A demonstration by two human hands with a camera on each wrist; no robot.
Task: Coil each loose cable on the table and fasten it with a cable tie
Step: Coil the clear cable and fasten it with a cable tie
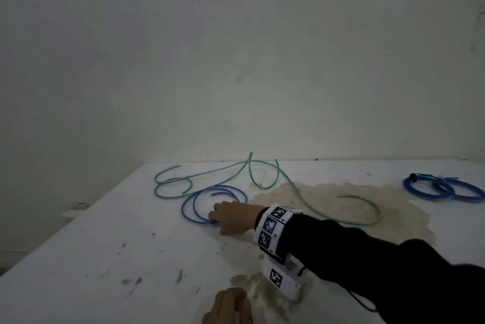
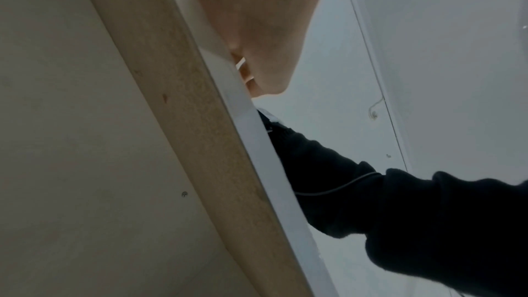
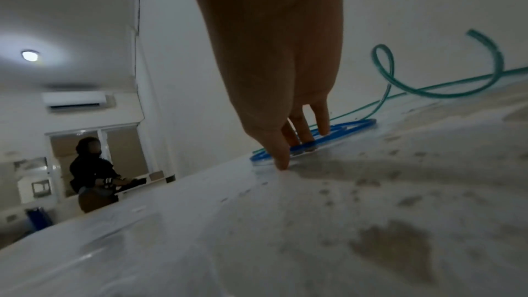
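Observation:
A loose blue cable (image 1: 189,208) lies in rough loops on the white table (image 1: 105,258), left of centre. My right hand (image 1: 217,218) reaches across and presses straight fingers (image 3: 300,139) down on the loops' near right side, where the blue cable (image 3: 351,124) lies flat. A long green cable (image 1: 296,192) sprawls uncoiled behind and to the right, also seen as the green cable (image 3: 428,92) beyond my fingers. My left hand (image 1: 228,305) sits at the table's near edge, fingers curled round thin white strips (image 2: 241,62) that look like cable ties.
Two blue coils (image 1: 425,188) (image 1: 469,192) lie at the far right, one bound with a dark tie (image 1: 413,178). A beige stained patch (image 1: 354,200) covers the table's right middle. A wall stands right behind the table. Another person (image 3: 88,166) stands far off.

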